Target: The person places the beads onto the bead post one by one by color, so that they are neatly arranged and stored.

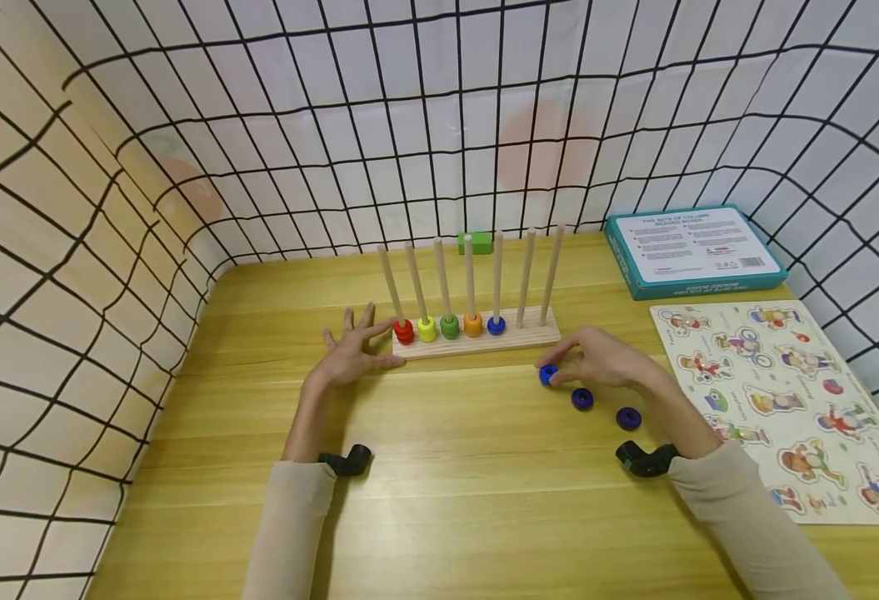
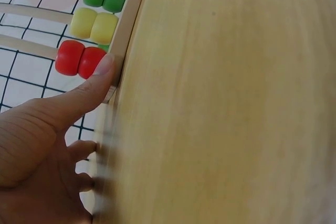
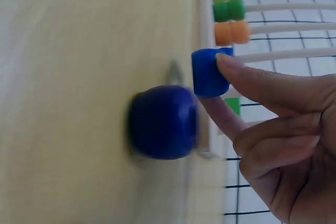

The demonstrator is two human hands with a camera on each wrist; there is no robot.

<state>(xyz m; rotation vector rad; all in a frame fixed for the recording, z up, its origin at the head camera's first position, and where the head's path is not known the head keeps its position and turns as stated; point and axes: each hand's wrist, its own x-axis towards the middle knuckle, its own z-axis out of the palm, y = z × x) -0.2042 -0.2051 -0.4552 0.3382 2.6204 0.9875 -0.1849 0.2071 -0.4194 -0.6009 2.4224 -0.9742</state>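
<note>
A wooden base (image 1: 476,337) carries a row of upright pegs, with red beads (image 1: 404,332), yellow beads (image 1: 427,329), green beads (image 1: 450,327), orange beads (image 1: 472,324) and a blue bead (image 1: 496,326) on them from left to right. The two rightmost pegs are bare. Fingers spread, my left hand (image 1: 345,354) rests at the base's left end, its thumb on the front edge beside the red beads (image 2: 70,57). Between thumb and forefinger my right hand (image 1: 596,358) pinches a blue bead (image 3: 209,73), in front of the base's right end.
Two dark blue beads, a nearer one (image 1: 629,418) and another (image 1: 581,399), lie on the table by my right hand. A picture puzzle board (image 1: 776,392) and a teal box (image 1: 697,250) are at the right. Behind the pegs sits a green block (image 1: 475,243) against the black grid.
</note>
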